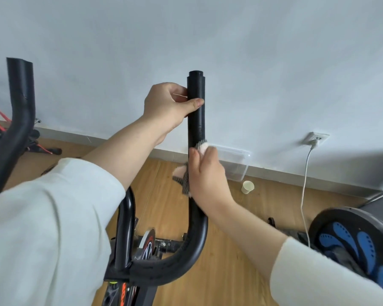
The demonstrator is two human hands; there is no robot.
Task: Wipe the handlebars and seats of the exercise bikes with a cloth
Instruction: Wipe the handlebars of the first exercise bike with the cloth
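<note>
The exercise bike's black right handlebar (196, 127) rises upright in the middle of the view. My left hand (168, 106) grips it near the top end, thumb across the front. Lower on the same bar, my right hand (205, 173) presses a grey and pink cloth (185, 181) around the tube. The cloth pokes out above and below my fingers. The left handlebar (20, 111) stands apart at the far left. The bike's frame and flywheel (147, 244) show below my arms. No seat is visible.
A clear plastic tub (237, 164) and a paper cup (247, 187) sit on the wooden floor by the white wall. A white cable hangs from a wall socket (315, 138). A black and blue machine (352, 239) stands at the right, red and black equipment (0, 120) at the far left.
</note>
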